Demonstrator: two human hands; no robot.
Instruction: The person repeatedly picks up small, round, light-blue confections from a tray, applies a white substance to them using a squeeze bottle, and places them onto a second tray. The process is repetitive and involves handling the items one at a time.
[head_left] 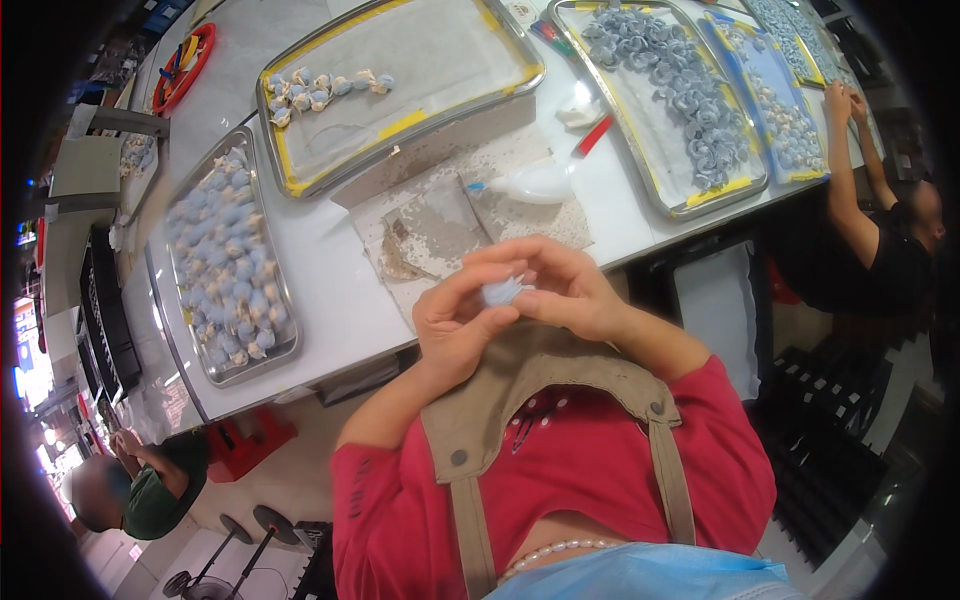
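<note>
In the head view, the left hand (pixel 452 312) and right hand (pixel 572 285) are both holding a pale-blue petalled piece (pixel 505 291), each grip pinching it with thumb and fingers. The piece is hovering above the apron (pixel 600 372); beyond, a white squeeze bottle (pixel 538 184) is lying on the cluttered surface (pixel 622 215).

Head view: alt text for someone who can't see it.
A person's left hand and right hand hold a small pale-blue petalled piece near a white table edge. Beyond are a translucent white squeeze bottle and rectangular metal trays bearing pale-blue pieces.
</note>
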